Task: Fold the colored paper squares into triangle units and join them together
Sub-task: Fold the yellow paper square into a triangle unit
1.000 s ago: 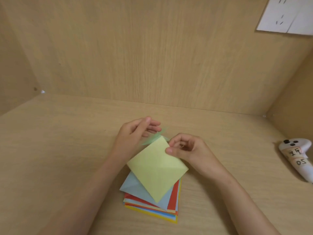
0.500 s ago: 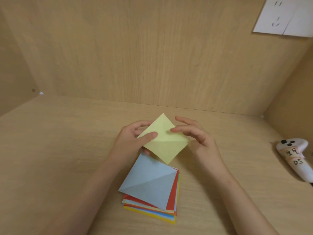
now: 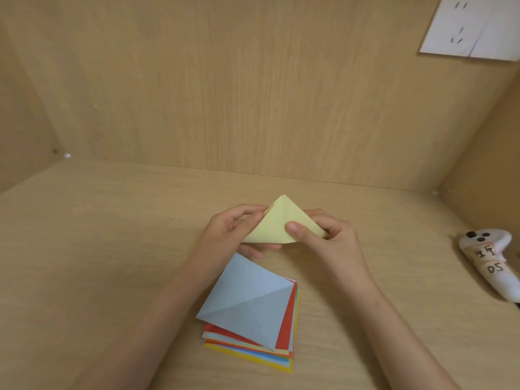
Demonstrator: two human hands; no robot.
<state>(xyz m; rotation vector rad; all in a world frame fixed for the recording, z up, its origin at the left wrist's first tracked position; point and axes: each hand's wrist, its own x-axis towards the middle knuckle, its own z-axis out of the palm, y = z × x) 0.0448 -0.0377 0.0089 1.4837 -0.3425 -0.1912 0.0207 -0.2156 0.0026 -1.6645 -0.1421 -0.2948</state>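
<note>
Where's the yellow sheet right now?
The yellow sheet is folded into a triangle, held between the left hand and right hand, beyond the paper stack.

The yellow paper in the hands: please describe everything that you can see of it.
The yellow paper is pale, thin and matte, folded in half into a triangle with its point away from the person and its long folded edge nearest them. At the point the two layers do not meet exactly. It is held above the desk, beyond the paper stack. The left hand pinches its left side; the right hand presses a thumb on its right half.
</note>
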